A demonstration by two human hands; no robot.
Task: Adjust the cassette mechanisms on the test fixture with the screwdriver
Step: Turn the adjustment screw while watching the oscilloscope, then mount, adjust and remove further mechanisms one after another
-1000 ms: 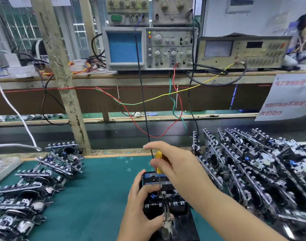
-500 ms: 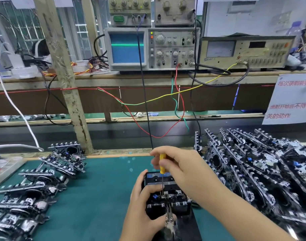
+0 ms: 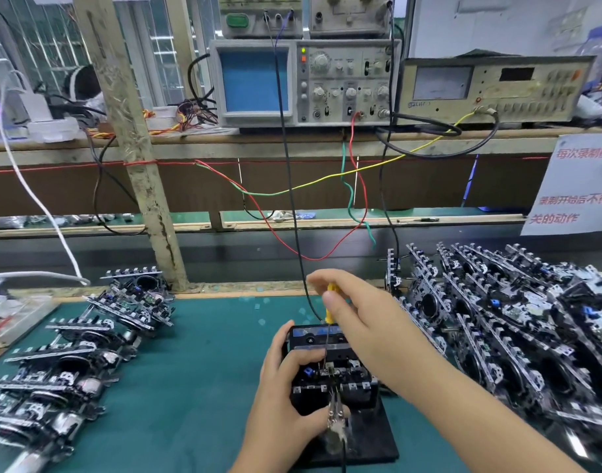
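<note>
Left hand (image 3: 286, 394) gripping with curled fingers, right hand (image 3: 354, 312) raised above it, fingertips pinched together

1. The oscilloscope (image 3: 304, 82) screen is now plain blue; the green horizontal trace seen half a second ago is gone.
2. The right hand (image 3: 354, 314) pinches the yellow screwdriver (image 3: 330, 303) handle with its fingers spread wider than before, thumb now across the handle's front.
3. The left hand (image 3: 286, 387) on the cassette mechanism (image 3: 330, 367) shows no clear shift.

Head view, down over bench (image 3: 190, 353)
</note>
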